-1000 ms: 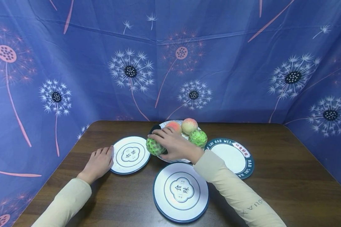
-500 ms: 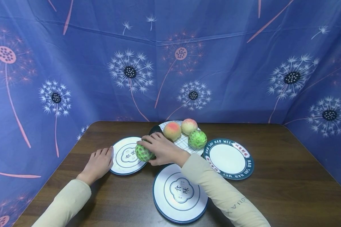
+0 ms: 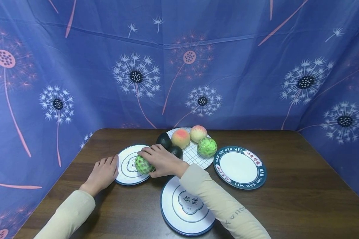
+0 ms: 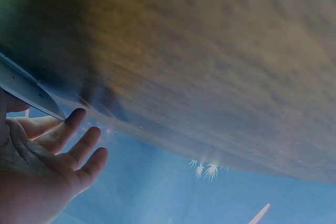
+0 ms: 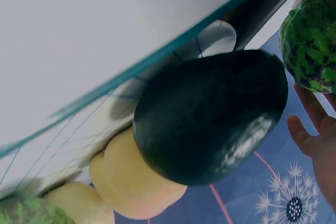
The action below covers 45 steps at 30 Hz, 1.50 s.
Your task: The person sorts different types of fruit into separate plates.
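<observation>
My right hand (image 3: 163, 162) grips a bumpy green custard apple (image 3: 144, 165), which overlaps the right part of the left white plate (image 3: 126, 153) in the head view. The right wrist view shows the custard apple (image 5: 311, 43) above the fingers, beside a large dark avocado (image 5: 210, 119). My left hand (image 3: 102, 172) lies at the left rim of that plate, fingers extended and the thumb mostly hidden. In the left wrist view the plate's edge (image 4: 31, 92) passes close by the fingers (image 4: 86, 142).
Behind the right hand, a grid-patterned plate (image 3: 202, 160) holds peaches (image 3: 180, 138) and another custard apple (image 3: 207, 147). Two avocados (image 3: 164, 140) sit at its left side. A white plate (image 3: 179, 219) lies at front centre; a green-rimmed plate (image 3: 240, 167) lies right. A blue curtain (image 3: 242, 83) hangs behind the table.
My right hand has carried the custard apple leftward from the grid-patterned plate to the left plate, uncovering the avocados. My left hand stays at the plate rim.
</observation>
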Motion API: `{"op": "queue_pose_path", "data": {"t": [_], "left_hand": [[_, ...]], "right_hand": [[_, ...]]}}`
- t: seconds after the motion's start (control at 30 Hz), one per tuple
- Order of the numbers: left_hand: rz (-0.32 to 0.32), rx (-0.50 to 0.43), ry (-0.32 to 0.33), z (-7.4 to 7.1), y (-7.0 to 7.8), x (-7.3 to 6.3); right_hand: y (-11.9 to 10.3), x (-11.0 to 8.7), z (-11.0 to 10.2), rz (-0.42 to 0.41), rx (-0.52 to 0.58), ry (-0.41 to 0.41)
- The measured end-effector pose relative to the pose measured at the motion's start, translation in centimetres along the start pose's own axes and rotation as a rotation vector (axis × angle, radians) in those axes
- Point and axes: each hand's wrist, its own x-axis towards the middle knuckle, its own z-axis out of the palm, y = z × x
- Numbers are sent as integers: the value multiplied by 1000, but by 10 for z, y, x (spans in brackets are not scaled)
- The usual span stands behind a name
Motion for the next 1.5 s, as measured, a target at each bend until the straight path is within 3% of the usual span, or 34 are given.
{"op": "queue_pose_path", "data": {"t": [0.77, 1.5], "left_hand": [[5, 4, -7, 1, -1, 1], [19, 12, 12, 2, -1, 1]], "right_hand": [[-22, 25, 14, -16, -48, -31], [-25, 35, 16, 42, -19, -100]]}}
